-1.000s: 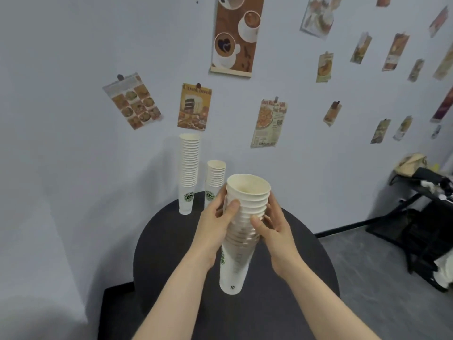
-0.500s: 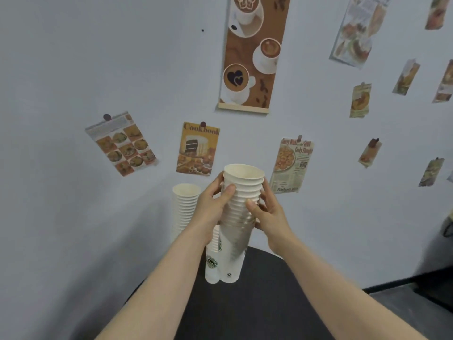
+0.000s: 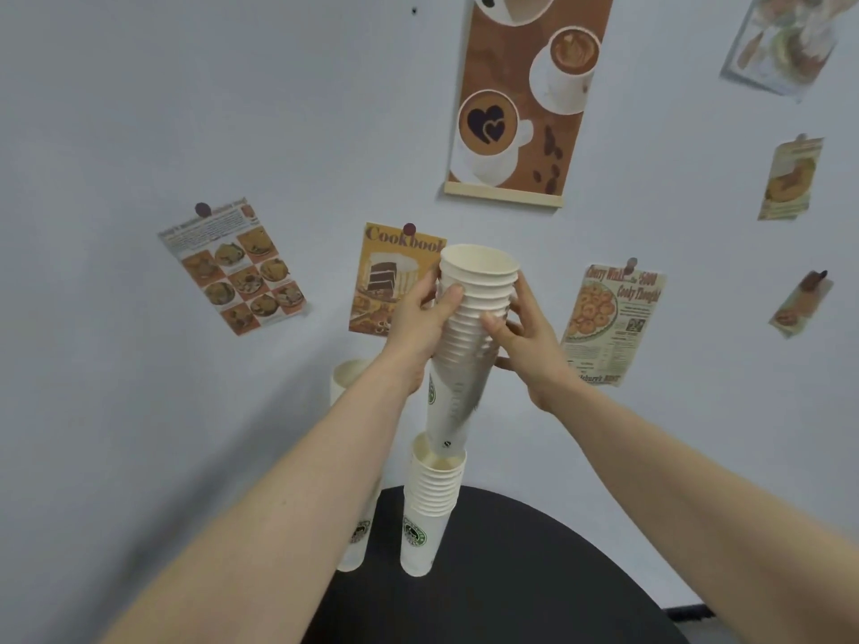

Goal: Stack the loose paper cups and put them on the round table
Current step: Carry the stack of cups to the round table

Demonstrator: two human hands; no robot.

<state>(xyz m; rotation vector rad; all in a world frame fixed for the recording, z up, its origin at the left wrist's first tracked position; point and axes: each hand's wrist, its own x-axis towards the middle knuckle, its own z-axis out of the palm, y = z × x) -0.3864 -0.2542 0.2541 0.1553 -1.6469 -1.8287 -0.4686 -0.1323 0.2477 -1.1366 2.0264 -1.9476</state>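
At far left on the pale wall hangs a food chart, then a Cookbook poster. A tall cup stack stands at the back edge of the round black desk, mostly hidden behind the left forearm. Just beside it stands a shorter cup stack. The left hand and right hand clasp a held stack of paper cups from both sides, fingers wrapped around its ribbed rims. Its bottom end dips into the shorter stack's open mouth. Farther right hang a coffee banner and a cookie flyer.
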